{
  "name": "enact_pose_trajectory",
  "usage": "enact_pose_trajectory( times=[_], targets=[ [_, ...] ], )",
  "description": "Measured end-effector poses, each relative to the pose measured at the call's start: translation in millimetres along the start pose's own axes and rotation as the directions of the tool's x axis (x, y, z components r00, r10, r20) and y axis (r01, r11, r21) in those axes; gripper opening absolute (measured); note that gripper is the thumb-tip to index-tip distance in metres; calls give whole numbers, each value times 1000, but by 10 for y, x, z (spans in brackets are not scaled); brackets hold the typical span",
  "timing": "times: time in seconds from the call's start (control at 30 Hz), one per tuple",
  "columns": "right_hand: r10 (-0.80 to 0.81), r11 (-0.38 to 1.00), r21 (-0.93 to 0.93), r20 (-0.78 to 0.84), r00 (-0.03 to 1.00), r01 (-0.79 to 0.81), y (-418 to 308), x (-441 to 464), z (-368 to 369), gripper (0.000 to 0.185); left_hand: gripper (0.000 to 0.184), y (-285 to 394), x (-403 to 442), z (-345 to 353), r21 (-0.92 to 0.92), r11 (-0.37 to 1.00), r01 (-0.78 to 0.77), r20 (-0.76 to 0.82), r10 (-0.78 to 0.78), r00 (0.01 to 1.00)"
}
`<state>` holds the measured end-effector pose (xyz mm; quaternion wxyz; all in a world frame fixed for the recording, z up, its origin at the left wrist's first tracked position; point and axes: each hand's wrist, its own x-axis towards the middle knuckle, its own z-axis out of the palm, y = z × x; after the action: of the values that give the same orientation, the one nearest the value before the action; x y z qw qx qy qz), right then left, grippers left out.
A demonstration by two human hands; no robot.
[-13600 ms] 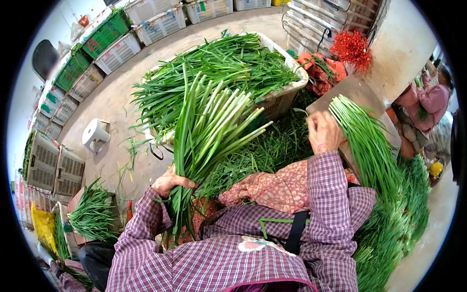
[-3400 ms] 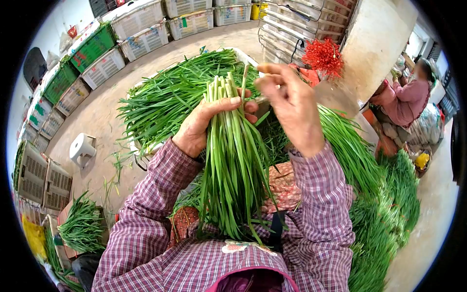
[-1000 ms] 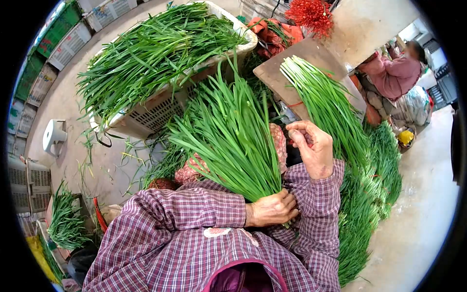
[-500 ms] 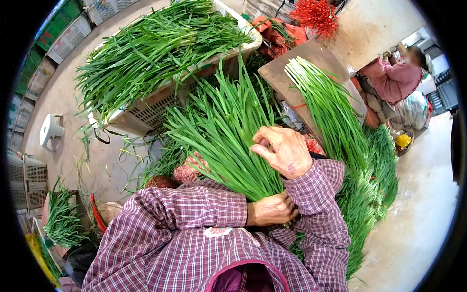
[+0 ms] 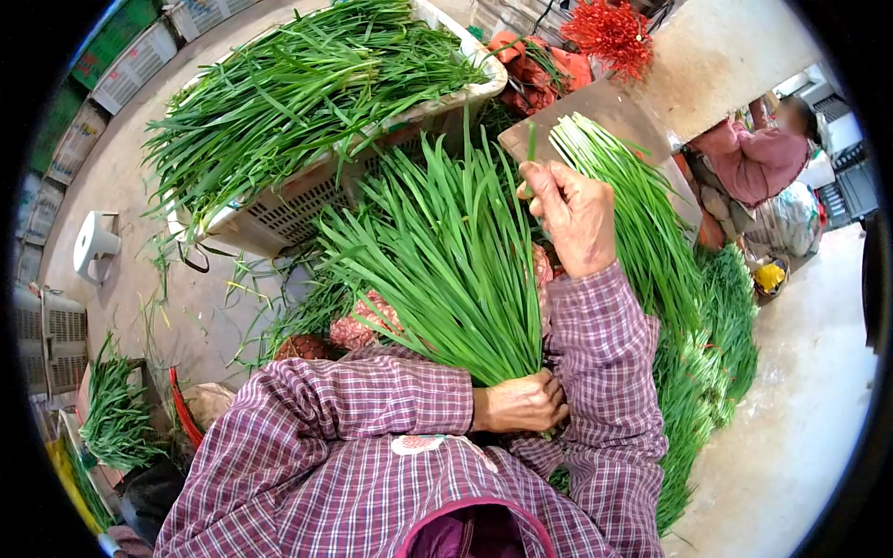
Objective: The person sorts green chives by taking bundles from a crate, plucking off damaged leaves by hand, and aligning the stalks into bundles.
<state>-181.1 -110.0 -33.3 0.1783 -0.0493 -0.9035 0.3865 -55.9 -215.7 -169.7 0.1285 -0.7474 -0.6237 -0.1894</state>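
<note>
My left hand (image 5: 523,403) is wrapped round the stem end of a bunch of long green leaves (image 5: 456,260), held low against my plaid jacket with the leaf tips fanning up and away. Above and right of that bunch, my right hand (image 5: 572,209) is raised with its thumb and forefinger pinched. A short piece of green leaf (image 5: 532,141) sticks up from the pinch. Just right of this hand, another bunch (image 5: 633,205) lies with its pale stem ends on a brown board (image 5: 532,137).
A white crate (image 5: 279,219) heaped with green leaves stands ahead. Red ties (image 5: 609,35) hang at the top, near an orange bag (image 5: 526,86). More bunches (image 5: 721,325) are piled at right. A person in pink (image 5: 758,160) sits beyond. A white stool (image 5: 96,246) stands at left.
My right hand has come over from the right, dipped to the held leaves, then lifted up and right with a leaf piece. My left hand keeps its hold, nearly still.
</note>
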Motion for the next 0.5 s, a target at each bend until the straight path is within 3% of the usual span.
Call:
enact_pose_trajectory(
  times=[0.07, 0.1, 0.13, 0.2, 0.23, 0.27, 0.37, 0.43, 0.47, 0.5],
  targets=[
    [23, 996, -91, 134, 991, -11, 162, 40, 4, 29, 19, -13, 8, -22, 0, 1000, 9, -36, -9, 999],
    [21, 999, -42, 219, 975, -12, 122, -12, -26, 34, 19, -12, 8, -34, 9, 1000, 6, -22, -6, 1000],
    [105, 994, 3, 296, 950, -111, 161, -64, 0, 38, 19, -15, 8, -42, 19, 1000, 1, -7, -1, 1000],
    [214, 976, -133, 447, 868, -172, 122, -141, -17, 41, 19, -8, 4, -20, 25, 1000, 3, -6, -2, 1000],
    [197, 980, -113, 499, 844, -161, 116, -185, 13, 43, 19, -2, 1, -7, 33, 999, 4, -4, -4, 1000],
    [165, 986, -108, 518, 839, -127, 127, -238, 68, 26, 19, -3, 0, 5, 33, 999, 6, -3, -6, 1000],
    [122, 989, -136, 524, 843, -59, 81, -299, 183, 21, 19, -34, 0, -35, 55, 998, -12, -64, 15, 998],
    [-217, 954, -118, 356, 909, 275, 138, -334, 278, 16, 22, -40, 5, -94, 24, 1000, -6, -33, 7, 999],
    [-218, 954, -118, 357, 908, 276, 158, -331, 317, 16, 22, -41, 3, -99, 24, 1000, -6, -33, 7, 999],
    [-257, 947, -134, 226, 940, 291, 169, -311, 349, 14, 23, -33, 2, -98, 2, 1000, -13, 23, 13, 1000]
  ],
)
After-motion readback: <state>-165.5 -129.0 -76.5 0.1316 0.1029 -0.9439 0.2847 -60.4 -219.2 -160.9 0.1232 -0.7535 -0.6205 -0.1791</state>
